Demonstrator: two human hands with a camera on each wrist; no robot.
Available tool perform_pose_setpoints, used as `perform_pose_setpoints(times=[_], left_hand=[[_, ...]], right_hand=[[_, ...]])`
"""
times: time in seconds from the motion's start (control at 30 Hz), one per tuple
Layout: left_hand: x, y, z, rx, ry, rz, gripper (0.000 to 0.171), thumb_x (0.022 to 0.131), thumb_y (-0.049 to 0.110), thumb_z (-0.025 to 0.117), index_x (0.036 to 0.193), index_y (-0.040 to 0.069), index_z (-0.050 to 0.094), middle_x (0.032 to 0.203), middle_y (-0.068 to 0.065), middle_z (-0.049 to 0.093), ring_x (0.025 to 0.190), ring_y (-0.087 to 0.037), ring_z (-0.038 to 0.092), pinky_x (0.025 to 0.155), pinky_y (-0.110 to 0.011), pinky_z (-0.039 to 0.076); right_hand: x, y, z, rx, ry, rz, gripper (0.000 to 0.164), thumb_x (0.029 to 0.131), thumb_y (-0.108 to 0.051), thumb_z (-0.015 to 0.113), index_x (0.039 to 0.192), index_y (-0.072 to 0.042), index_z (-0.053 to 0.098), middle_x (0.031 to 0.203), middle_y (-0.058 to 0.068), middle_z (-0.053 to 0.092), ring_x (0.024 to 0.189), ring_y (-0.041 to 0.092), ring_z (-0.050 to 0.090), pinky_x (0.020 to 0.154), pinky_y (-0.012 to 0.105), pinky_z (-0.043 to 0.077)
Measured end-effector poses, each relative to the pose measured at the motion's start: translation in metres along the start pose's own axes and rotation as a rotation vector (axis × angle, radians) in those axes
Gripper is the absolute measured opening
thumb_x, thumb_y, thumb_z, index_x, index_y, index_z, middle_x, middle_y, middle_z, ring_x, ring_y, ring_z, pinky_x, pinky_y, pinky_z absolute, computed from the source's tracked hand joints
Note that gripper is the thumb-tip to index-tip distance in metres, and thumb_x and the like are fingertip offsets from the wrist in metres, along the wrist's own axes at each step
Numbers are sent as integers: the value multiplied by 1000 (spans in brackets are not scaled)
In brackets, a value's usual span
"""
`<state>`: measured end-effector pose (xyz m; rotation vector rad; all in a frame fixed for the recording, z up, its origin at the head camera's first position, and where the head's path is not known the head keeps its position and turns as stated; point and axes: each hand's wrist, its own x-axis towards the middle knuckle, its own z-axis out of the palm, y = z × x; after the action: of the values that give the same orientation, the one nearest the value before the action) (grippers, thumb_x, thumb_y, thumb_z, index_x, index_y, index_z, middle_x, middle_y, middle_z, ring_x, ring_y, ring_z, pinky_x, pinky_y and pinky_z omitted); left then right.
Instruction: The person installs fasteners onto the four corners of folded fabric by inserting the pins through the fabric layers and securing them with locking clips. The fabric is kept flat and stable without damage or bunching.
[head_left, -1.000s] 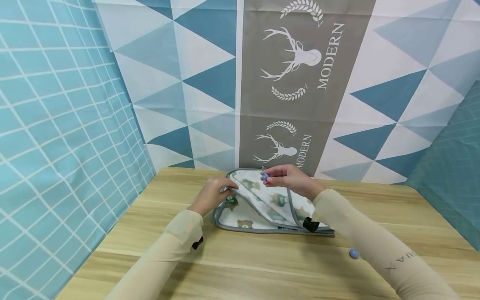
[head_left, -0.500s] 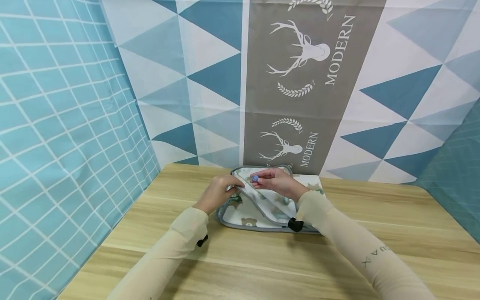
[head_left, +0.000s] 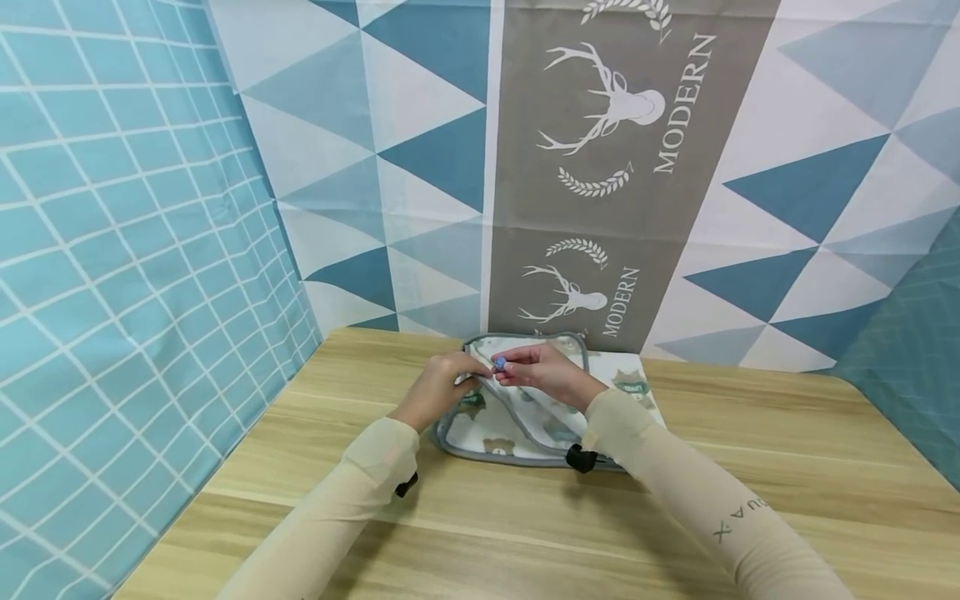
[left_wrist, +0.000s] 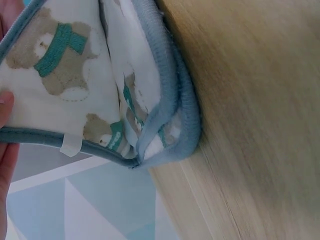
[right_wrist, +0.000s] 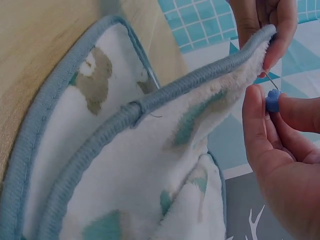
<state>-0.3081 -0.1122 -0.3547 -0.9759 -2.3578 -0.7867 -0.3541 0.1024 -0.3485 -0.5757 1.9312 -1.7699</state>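
Observation:
A folded white blanket [head_left: 495, 429] with a bear print and grey-blue trim lies at the back of the table. My left hand [head_left: 444, 385] pinches the raised edge of its upper layer; in the right wrist view, that lifted edge [right_wrist: 215, 75] slopes up to the left fingertips. Between thumb and fingers, my right hand [head_left: 546, 372] holds a blue-headed pin [right_wrist: 272, 100]. Its thin metal shaft points at the cloth by the left fingers; whether the tip touches the cloth, I cannot tell. The left wrist view shows the fold [left_wrist: 120, 100] gaping, with a white tag on the trim.
The wooden table [head_left: 465, 533] extends in front and to both sides. A patterned curtain [head_left: 420, 167] hangs close behind the blanket. Blue-tiled sheeting [head_left: 135, 250] borders the left side, and a teal sheet [head_left: 907, 333] the right.
My right hand has moved left with the pin, up to the left fingertips. The left hand keeps its pinch on the edge. A second blue piece on the table is no longer visible.

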Motion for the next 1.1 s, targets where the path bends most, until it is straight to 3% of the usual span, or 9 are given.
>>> perform_pose_setpoints(times=[0.37,0.57,0.67,0.87,1.1], left_hand=[[0,1,-1,6,-22,-46,17,84,-4,71,97,5,76,99,-8,77,97,-23,72,88,-35,59],[0,2,-3,12,-28,-32,17,84,-4,71,97,5,76,98,-8,77,97,-23,72,88,-35,59],[1,2,-3,12,-31,-21,17,84,-4,70,97,5,76,98,-8,77,97,-23,72,88,-35,59],[1,3,-3,10,-41,-29,16,85,-3,70,97,5,76,98,-8,76,97,-22,72,88,-34,59],[1,7,-2,7,-7,-75,19,83,-6,71,99,3,74,100,-11,76,98,-24,72,89,-36,59]], right_hand=[[1,0,0,-28,24,-11,38,98,3,52,134,16,49,91,-5,72,83,2,70,84,23,59],[0,-1,0,-93,43,-6,37,97,1,54,133,12,53,96,-1,73,84,3,70,103,48,51],[-2,-2,0,-137,57,-16,37,96,1,56,132,9,56,102,5,74,84,3,70,106,55,46],[-5,-3,1,-202,45,-66,37,95,0,59,131,8,57,118,23,69,85,2,69,103,56,48],[-5,-2,6,-251,64,-81,34,93,0,61,126,9,61,119,31,66,85,4,70,99,53,52]])
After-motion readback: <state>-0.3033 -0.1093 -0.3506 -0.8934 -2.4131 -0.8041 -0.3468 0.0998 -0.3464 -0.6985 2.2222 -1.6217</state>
